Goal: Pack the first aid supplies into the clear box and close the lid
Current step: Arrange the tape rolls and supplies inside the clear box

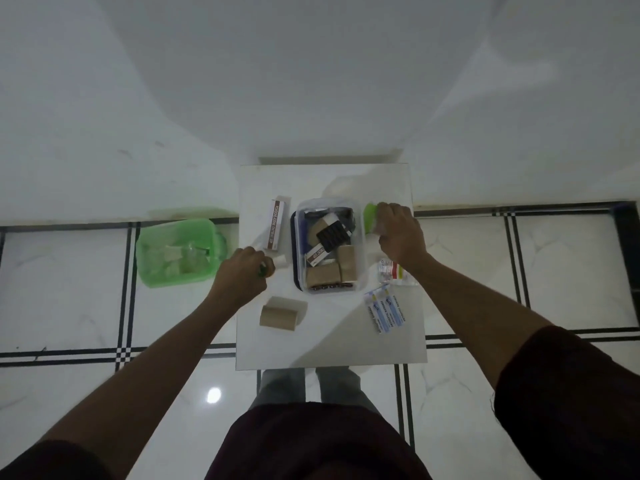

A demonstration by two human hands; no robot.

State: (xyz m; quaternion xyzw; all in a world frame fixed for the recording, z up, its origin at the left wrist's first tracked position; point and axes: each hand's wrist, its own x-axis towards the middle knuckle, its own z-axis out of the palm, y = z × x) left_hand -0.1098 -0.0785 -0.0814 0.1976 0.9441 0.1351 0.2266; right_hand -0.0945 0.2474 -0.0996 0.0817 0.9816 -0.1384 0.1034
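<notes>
The clear box (300,251) stands open in the middle of the small white table (332,344), holding brown bandage rolls, a black blister strip and a small carton. My right hand (400,235) is closed on a green and white item (370,216) just right of the box. My left hand (242,271) grips a small white tube (277,260) left of the box. A long ointment carton (277,223) lies beyond my left hand. A brown bandage roll (282,313) lies near the front. Plaster strips (384,311) and a clear packet (391,271) lie at the right.
A green plastic basket (178,251) with clear wrappers sits on the tiled floor left of the table. A white wall rises behind the table. My legs stand at the table's near edge.
</notes>
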